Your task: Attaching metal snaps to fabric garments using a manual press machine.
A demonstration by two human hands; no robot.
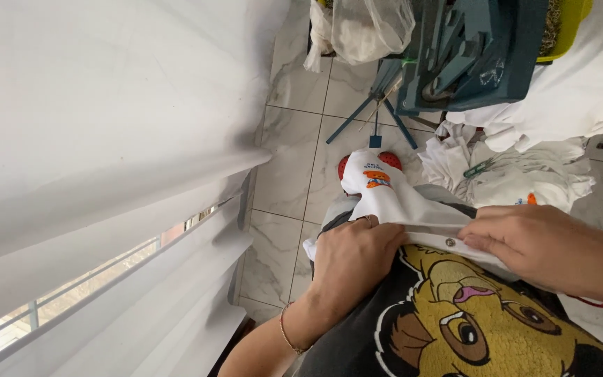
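Observation:
A small white garment [392, 199] with a colourful print and a metal snap lies across my lap. My left hand [354, 262] grips its lower edge, fingers curled into the cloth, with a ring and a thin bracelet showing. My right hand [546, 248] pinches the same edge next to the snap [449, 242], a red cord at its wrist. Below both hands is my dark shirt [455, 321] with a yellow cartoon lion face.
A heap of white garments [518, 167] lies on the marble tile floor [294, 160] to the right. Behind it stands a blue metal frame [455, 49] and a plastic bag [364, 28]. White curtains [106, 139] fill the left over a window.

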